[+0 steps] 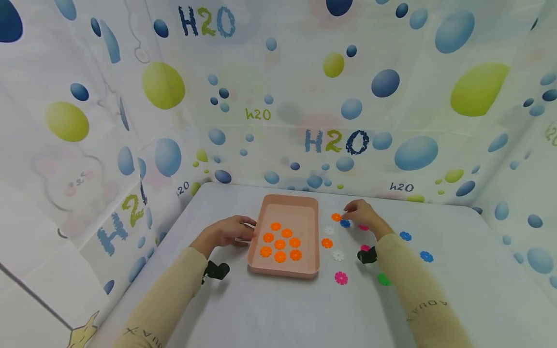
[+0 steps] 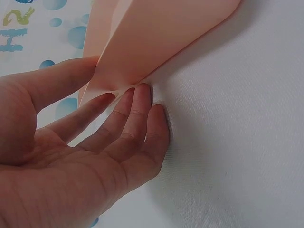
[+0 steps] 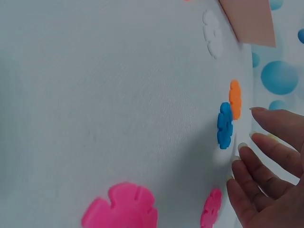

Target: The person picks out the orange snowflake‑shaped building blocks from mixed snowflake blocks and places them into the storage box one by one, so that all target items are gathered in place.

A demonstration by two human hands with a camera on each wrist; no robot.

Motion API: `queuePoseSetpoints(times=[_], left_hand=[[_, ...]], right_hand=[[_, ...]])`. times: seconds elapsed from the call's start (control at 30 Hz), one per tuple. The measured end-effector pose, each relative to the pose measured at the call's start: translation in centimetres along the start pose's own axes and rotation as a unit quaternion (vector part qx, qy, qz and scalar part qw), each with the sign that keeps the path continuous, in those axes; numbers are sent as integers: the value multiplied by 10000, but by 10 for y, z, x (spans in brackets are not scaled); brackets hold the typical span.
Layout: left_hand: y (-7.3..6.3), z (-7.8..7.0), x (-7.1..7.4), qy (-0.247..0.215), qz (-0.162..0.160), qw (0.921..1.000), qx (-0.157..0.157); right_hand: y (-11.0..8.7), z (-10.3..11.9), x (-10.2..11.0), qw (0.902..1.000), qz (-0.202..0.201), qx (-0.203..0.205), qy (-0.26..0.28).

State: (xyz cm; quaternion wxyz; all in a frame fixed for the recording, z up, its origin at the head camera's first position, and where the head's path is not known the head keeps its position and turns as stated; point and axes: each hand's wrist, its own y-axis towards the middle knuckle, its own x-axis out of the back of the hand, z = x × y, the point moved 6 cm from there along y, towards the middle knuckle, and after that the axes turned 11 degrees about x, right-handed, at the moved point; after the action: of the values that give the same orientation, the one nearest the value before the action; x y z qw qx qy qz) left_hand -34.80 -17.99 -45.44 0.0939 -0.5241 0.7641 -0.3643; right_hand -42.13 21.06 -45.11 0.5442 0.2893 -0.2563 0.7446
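A shallow pink tray (image 1: 285,205) stands on the white table with several orange flower-shaped pieces (image 1: 280,244) lying in it. At its left side, my left hand (image 1: 228,232) holds the edge; in the left wrist view the thumb (image 2: 71,78) meets the rim and the bent fingers lie against the outer wall. Right of the tray, my right hand (image 1: 363,215) hovers with nothing in its fingers. Closest to its fingertips are an orange flower piece (image 3: 235,99) and a blue flower piece (image 3: 224,126), which lie side by side on the table.
Between tray and right arm lie another orange piece (image 1: 327,243) and white pieces (image 1: 338,255). Pink pieces (image 1: 341,278), a green piece (image 1: 384,279) and blue pieces (image 1: 426,256) are spread farther right and nearer. A patterned curtain (image 1: 287,96) borders the table.
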Motion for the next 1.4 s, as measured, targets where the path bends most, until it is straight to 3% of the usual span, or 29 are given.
queuePoseSetpoints(times=[0.23, 0.57, 0.97, 1.4], left_hand=[[-1, 1, 0, -35, -21, 10000, -2], [0, 0, 0, -37, -50, 10000, 42], [-2, 0, -1, -108, -48, 9999, 19], [-2, 0, -1, -23, -39, 10000, 6]], right_hand=[[4, 4, -8, 9997, 163, -155, 42], [2, 11, -14, 9999, -5, -116, 125], [11, 16, -14, 9985, -165, 252, -468], [7, 25, -8, 9976, -429, 523, 147]])
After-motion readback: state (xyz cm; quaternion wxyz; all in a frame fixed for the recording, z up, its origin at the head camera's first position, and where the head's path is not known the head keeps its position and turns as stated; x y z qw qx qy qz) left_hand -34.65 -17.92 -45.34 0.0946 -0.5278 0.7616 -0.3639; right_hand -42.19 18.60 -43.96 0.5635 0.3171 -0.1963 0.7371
